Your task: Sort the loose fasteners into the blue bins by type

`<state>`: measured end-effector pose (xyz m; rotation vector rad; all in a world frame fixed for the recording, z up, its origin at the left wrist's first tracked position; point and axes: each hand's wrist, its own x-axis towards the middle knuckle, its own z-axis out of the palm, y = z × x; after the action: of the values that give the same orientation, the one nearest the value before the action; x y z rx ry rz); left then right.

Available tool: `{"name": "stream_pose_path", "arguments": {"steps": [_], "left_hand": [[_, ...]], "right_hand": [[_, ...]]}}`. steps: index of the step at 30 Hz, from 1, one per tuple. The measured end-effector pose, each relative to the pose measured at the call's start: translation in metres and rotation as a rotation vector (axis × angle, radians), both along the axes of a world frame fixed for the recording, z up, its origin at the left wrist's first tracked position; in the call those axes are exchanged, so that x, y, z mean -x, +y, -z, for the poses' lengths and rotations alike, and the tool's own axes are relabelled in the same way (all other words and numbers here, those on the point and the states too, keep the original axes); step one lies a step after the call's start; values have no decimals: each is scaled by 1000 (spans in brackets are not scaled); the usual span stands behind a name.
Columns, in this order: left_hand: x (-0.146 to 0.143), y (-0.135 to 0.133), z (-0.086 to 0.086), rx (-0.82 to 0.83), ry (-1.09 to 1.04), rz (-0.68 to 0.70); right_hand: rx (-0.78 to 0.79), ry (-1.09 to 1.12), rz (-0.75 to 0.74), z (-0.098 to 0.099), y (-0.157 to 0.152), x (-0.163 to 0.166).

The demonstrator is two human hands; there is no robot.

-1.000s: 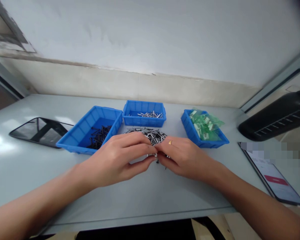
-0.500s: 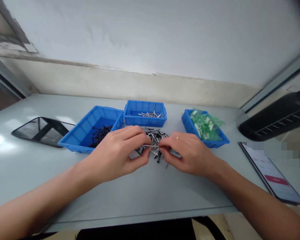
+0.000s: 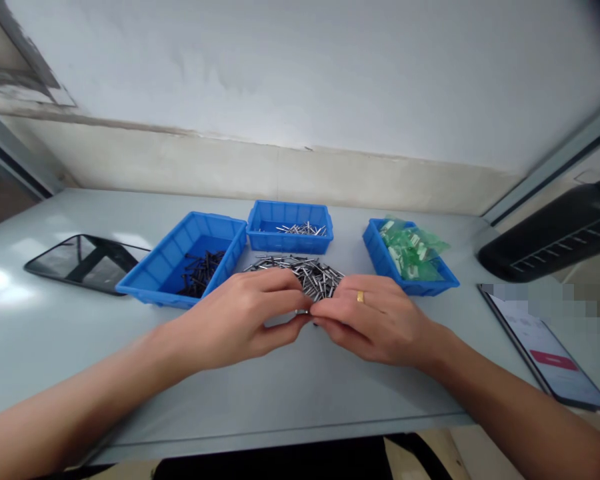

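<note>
A heap of loose silver and black nails [image 3: 305,273] lies on the grey table [image 3: 280,393] in front of three blue bins. My left hand [image 3: 240,320] and my right hand [image 3: 370,317], which wears a gold ring, meet fingertip to fingertip at the heap's near edge. Both hands pinch small nails between thumb and fingers. The left bin [image 3: 185,260] holds black nails. Silver nails lie in the middle bin [image 3: 290,227]. The right bin [image 3: 405,260] holds small green plastic bags.
A dark phone [image 3: 80,261] lies face up at the left of the table. At the right edge lies another phone [image 3: 550,353] with a lit screen. A black device [image 3: 555,233] juts in at far right. A pale wall closes the back.
Half a second ago my hands were slightly apart, pulling nails from the heap; now they have come together again, fingertips touching, a little nearer to me.
</note>
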<state>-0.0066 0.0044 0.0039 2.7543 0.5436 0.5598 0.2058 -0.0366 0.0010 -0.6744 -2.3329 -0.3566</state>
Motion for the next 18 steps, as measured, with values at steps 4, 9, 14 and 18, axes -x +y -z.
{"name": "stream_pose_path", "arguments": {"steps": [4, 9, 14, 18], "left_hand": [[1, -1, 0, 16, 2, 25], [0, -2, -2, 16, -31, -21], [-3, -2, -4, -32, -148, -143], [-4, -2, -7, -93, -220, -169]], "right_hand": [[8, -24, 2, 0, -1, 0], [34, 16, 18, 1, 1, -4], [99, 39, 114, 3, 4, -9], [169, 17, 191, 4, 5, -9]]}}
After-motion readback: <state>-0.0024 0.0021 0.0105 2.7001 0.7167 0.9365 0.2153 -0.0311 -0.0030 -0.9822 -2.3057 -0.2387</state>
